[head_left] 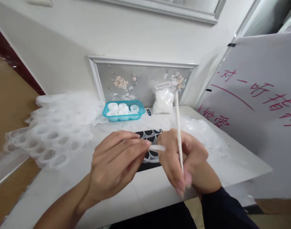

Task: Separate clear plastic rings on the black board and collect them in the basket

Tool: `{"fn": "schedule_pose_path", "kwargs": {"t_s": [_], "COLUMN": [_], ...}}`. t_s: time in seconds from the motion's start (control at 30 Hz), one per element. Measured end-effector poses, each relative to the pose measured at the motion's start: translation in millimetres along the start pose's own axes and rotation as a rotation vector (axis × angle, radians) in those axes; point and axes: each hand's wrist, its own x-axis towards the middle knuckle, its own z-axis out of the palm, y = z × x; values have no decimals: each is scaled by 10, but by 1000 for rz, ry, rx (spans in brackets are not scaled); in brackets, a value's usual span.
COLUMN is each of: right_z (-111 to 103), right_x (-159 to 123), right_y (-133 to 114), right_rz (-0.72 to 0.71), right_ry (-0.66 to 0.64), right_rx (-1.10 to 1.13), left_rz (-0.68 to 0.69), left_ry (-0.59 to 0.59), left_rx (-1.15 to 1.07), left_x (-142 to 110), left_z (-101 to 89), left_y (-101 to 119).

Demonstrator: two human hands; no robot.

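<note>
My left hand (119,162) is closed, its fingertips pinching one end of a small translucent white band (157,147), seen edge-on like a ring. The other end of the band meets the fingers of my right hand (176,156). A thin white stick (177,121) is gripped in that right hand and points upward, its lower end by the thumb and fingertips. Under both hands lies a black sheet (145,168) bearing white ring shapes, partly hidden by my fingers. Whether those rings are loose or printed I cannot tell.
At the left, a big heap of translucent white rings (61,127) covers the table (107,210). A blue basket (124,117) with white rolls, a small dark blue tool (149,112) and a bag of white stuff (163,100) stand at the back. Clear plastic (200,133) lies right.
</note>
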Motion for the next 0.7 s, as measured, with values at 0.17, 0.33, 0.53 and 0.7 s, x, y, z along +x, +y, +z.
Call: {"fn": "schedule_pose_path", "kwargs": {"t_s": [0.17,0.33,0.53,0.7], "right_z": [48,98,112,103], "right_x": [29,-64,-51,7], "right_y": [-65,-91,-85,-44], "right_rz": [74,100,100,78], "right_ry": [-81,-67,-61,-65], "right_rx": [-126,-180,-157,-110], "left_rz": [107,59,46,58], "left_ry": [30,-162,-125,-84], "left_rx": [167,164,204,226], "left_x": [-56,-99,-85,-36], "left_z": [-197,-337,-360,-305], "left_y": [40,123,140,123]}}
